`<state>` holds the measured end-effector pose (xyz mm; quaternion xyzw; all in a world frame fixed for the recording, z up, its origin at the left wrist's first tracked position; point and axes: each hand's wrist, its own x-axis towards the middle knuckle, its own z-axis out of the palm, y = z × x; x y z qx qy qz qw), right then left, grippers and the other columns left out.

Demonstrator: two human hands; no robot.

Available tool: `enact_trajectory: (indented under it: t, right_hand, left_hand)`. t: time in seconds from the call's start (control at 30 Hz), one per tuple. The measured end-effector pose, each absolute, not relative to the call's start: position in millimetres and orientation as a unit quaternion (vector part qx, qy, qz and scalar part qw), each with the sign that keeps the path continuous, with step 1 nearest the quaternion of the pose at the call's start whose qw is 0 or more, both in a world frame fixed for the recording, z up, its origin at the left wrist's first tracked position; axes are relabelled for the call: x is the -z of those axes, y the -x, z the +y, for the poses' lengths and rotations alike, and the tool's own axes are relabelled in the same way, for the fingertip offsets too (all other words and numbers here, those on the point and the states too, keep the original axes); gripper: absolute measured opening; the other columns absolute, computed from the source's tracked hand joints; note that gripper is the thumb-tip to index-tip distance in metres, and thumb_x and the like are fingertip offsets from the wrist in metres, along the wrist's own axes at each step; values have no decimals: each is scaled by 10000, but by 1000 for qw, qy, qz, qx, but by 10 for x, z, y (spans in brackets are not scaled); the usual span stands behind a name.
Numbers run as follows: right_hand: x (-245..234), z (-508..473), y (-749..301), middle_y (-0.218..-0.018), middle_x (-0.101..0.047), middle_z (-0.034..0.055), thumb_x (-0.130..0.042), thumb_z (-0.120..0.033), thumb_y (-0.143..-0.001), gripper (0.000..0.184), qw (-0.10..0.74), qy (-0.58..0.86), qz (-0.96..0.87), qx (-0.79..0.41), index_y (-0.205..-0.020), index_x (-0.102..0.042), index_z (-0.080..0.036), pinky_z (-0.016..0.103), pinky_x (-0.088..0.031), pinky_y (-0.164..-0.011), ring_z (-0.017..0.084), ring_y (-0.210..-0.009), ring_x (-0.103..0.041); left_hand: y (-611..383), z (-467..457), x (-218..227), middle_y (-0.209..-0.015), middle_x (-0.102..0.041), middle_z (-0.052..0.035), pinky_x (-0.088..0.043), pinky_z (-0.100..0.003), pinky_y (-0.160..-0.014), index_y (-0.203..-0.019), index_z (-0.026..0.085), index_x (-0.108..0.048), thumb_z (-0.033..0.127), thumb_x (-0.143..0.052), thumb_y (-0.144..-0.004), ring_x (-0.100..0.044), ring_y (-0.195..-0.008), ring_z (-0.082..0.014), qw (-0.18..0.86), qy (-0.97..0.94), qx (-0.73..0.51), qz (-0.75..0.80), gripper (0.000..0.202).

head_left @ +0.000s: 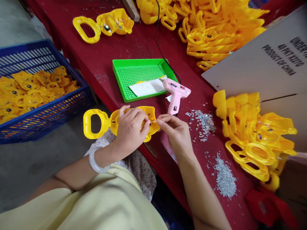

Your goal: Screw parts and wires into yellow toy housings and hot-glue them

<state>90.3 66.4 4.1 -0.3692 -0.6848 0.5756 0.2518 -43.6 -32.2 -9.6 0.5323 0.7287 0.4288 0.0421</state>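
left hand [129, 129] clamps the yellow plastic loop-handled shell [152, 127] nice and steady. right hand [174, 134] pinches a tiny bit [152, 121] at its edge, so keep those fingertips close.

The cardboard sheet [254, 60] bore black printed capitals in three lines, reading "UNDER", cut off at the sheet's visible edge, then "40 PKT X227G" and "PRODUCT OF CHINA". The pink hot glue gun [176, 92] carried small markings on its side, but these were too small to be read, and no brand could be confirmed.
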Motion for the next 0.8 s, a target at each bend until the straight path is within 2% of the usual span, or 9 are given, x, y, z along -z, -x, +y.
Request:
enact_trajectory:
  t: [0.23,0.53,0.8]
  right_hand:
    - [-36,671,-901,-881,-639,20,-721,-332,-773,127,252,368,-693,-567,-738,-676,-218,255,-497,-656,118,-749,-580]
    - [-92,692,-896,-868,-652,20,-749,-333,-739,153,221,391,-663,-598,-733,-673,-201,235,-498,-592,107,-712,-595]
    - [-94,681,-887,-850,-643,8,-770,-316,-713,157,233,395,-652,-604,-712,-669,-195,214,-493,-558,96,-693,-596]
  left_hand:
    - [439,-322,102,-862,-686,-4,-356,-454,-1006,-767,197,-538,174,-515,-884,-638,-852,-187,39,-533,-432,727,122]
    - [453,-319,108,-850,-687,-4,-363,-453,-1005,-762,194,-548,175,-527,-880,-639,-846,-188,34,-542,-426,724,121]
    - [459,-307,133,-859,-691,-5,-374,-454,-999,-771,182,-560,170,-544,-884,-642,-850,-183,15,-555,-422,717,114]
